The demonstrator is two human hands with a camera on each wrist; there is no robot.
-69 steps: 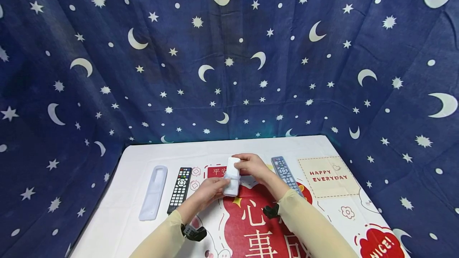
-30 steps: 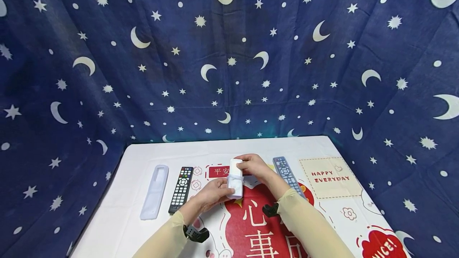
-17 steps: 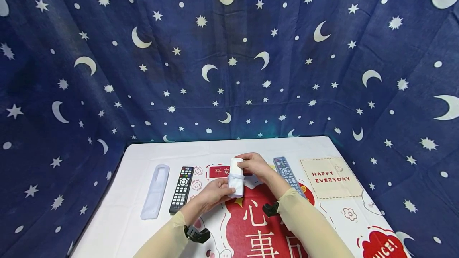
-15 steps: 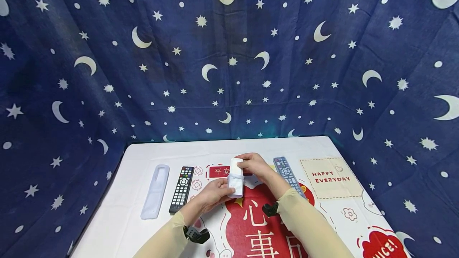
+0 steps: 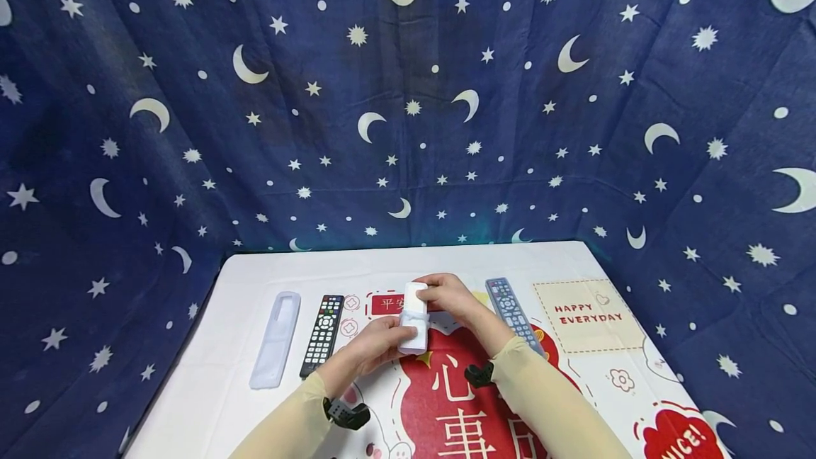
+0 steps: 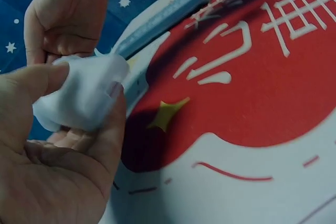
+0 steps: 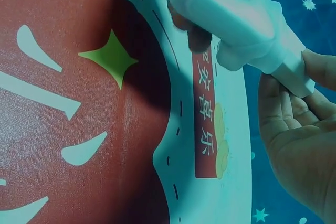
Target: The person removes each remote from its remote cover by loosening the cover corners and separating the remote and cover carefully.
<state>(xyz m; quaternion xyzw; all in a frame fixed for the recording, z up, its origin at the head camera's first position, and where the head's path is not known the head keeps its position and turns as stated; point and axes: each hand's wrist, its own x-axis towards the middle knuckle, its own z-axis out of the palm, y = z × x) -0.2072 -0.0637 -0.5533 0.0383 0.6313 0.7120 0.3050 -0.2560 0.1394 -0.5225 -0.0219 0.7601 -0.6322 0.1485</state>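
White bar (image 5: 413,302), exposed at the far end, with the near portion inside a pale, flexible cover (image 5: 418,346). Held between both hands, raised above the printed cloth (image 5: 350,268). Left hand (image 5: 376,342): clamped on the covered near end, thumb on top, fingers underneath. Right hand (image 5: 450,295): pinching the exposed far end between thumb and fingers. Hands apart from each other, linked only through the bar and cover. Between the hands: thick gathered band (image 5: 414,319) of cover material, around the middle of the bar. Depth of the bar inside the cover: cannot tell. To the left of the left hand: black remote (image 5: 323,331), keys upward, near end close beside the left forearm. Farther left: spare cover (image 5: 275,342), pale and translucent, flat on the cloth, roughly parallel to the black remote. To the right of the right hand: blue-grey remote (image 5: 508,308), keys upward, slanted, near end beside the right cream sleeve (image 5: 548,395). Farther right: beige printed square (image 5: 586,335), marked "HAPPY EVERYDAY". On each wrist: black device (image 5: 346,414). Beyond both hands: navy curtain (image 5: 331,140), patterned with moons and stars.
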